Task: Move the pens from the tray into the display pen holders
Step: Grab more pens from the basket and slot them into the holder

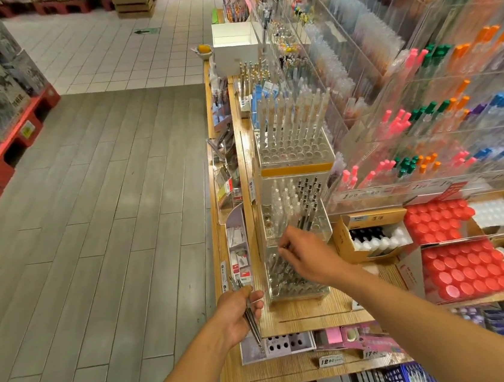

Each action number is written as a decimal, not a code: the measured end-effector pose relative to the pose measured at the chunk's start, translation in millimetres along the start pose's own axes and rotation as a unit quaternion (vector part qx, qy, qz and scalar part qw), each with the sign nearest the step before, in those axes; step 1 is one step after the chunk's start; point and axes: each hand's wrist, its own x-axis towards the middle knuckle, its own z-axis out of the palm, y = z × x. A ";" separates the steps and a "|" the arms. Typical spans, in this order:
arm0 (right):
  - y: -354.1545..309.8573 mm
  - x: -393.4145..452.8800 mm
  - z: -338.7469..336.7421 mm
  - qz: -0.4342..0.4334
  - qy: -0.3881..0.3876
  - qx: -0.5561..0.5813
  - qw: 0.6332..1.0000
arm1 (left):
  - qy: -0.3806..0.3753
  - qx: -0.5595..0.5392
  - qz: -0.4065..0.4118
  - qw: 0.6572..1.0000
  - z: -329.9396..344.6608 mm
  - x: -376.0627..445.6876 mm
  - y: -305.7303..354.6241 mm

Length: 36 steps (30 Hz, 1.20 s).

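- Here the left hand (238, 313) grips a bundle of pens (252, 326).
- The right hand (310, 255) pinches one pen (305, 216) above the clear pen holder (299, 283).
- Next, seemingly: lower its tip into a free hole beneath that grip.

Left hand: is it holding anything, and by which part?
The left hand grips a small bundle of pens around mid-length, ends sticking out both sides.
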 end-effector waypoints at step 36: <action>-7.4 -0.1 29.0 0.108 -0.037 0.083 0.990 | -0.127 -0.040 0.074 0.988 8.4 -11.9 2.2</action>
